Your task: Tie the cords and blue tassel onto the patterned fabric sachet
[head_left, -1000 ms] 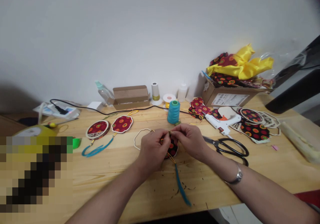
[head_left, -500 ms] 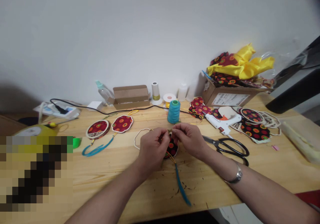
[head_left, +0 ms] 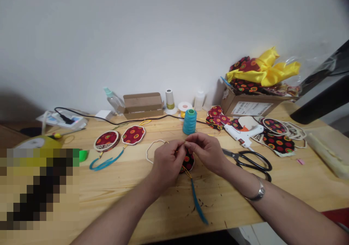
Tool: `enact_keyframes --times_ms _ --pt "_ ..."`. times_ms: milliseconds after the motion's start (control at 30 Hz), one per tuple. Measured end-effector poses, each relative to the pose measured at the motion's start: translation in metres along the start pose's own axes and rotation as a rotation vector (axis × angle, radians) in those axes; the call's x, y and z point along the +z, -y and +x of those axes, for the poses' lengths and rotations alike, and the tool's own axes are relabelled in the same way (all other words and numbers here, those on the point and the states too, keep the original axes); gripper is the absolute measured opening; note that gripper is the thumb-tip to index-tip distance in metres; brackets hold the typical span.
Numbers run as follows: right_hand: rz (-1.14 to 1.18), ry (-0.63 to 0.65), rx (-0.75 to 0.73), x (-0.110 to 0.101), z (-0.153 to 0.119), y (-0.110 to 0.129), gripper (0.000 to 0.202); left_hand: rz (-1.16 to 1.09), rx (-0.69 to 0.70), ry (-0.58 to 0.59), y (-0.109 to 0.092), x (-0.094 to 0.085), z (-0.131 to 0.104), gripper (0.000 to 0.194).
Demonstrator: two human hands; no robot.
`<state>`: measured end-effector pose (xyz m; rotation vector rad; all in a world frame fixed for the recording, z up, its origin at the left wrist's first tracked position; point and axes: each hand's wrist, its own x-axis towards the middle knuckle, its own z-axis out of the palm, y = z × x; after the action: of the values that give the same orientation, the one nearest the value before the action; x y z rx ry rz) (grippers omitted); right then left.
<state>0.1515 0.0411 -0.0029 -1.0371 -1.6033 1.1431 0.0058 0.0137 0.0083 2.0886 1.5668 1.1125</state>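
Observation:
Over a black patterned fabric ornament (head_left: 188, 159) on the table, my left hand (head_left: 168, 159) and my right hand (head_left: 205, 151) meet fingertip to fingertip. Both are closed in a pinch on a small bit of yellow cord (head_left: 185, 141) at the ornament's top edge; the fingers mostly hide it. From the ornament's lower end a blue tassel (head_left: 196, 201) trails toward the table's front edge. A pale scalloped frame (head_left: 148, 152) lies left of my left hand, partly behind it. A cone of blue thread (head_left: 189, 122) stands just beyond my fingertips.
Black-handled scissors (head_left: 252, 161) and a white glue gun (head_left: 242, 134) lie to the right. Two red ornaments (head_left: 133, 135) with blue tassels lie left. Behind are an open cardboard box (head_left: 143, 106), a black cable (head_left: 147, 121) and a fabric-filled carton (head_left: 251, 105).
My fingertips have drawn closer together above the ornament, and my right hand has shifted slightly left and down. The ornament and tassel have stayed in place.

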Motion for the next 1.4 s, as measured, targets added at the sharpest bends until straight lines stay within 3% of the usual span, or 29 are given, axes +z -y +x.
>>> enact_keyframes --times_ms 900,1200,1400 --pt "-0.141 -0.012 -0.025 -0.0022 0.0037 -0.0004 0.01 -0.069 -0.035 0.012 -0.0035 -0.0019 0.0005 0.02" --pt "-0.438 -0.04 -0.265 -0.0051 0.0002 0.0012 0.013 -0.023 -0.053 -0.011 -0.0018 -0.0007 -0.0001 0.017" --pt "-0.485 -0.042 -0.339 -0.0043 -0.0011 0.0003 0.01 -0.007 -0.047 -0.004 -0.0013 -0.001 -0.0003 0.017"
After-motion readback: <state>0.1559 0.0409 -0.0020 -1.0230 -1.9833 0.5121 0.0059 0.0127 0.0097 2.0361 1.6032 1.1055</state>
